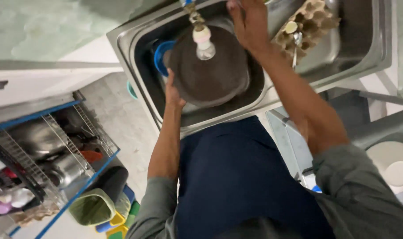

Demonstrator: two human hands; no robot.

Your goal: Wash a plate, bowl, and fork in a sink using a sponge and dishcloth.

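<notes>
From up here I am looking straight down into a steel sink (pixel 135 48) set in the desk, with both of my arms reaching in. My left hand (pixel 172 90) has its grip closed around the near left edge of a round dark pan (pixel 210 75), fingers tucked under the rim and thumb side up, holding the pan tilted in the basin. The pan sits directly under the tap nozzle (pixel 203 42), a white and clear fitting that hangs over the pan's upper middle. My right hand (pixel 248 22) is at the far edge of the pan, fingers spread and pointing away from me; it lies against the pan's far rim, but I cannot tell whether that grip is closed on anything, since the fingertips run off the top of the view. A blue round thing (pixel 159 55) shows behind the pan on the left side of the basin. On the drainboard to the right lies a brown cardboard egg tray (pixel 312 22) with a spoon (pixel 296 46) beside it. Down at my left stands a wire dish rack (pixel 46 146) with metal pots in it.
</notes>
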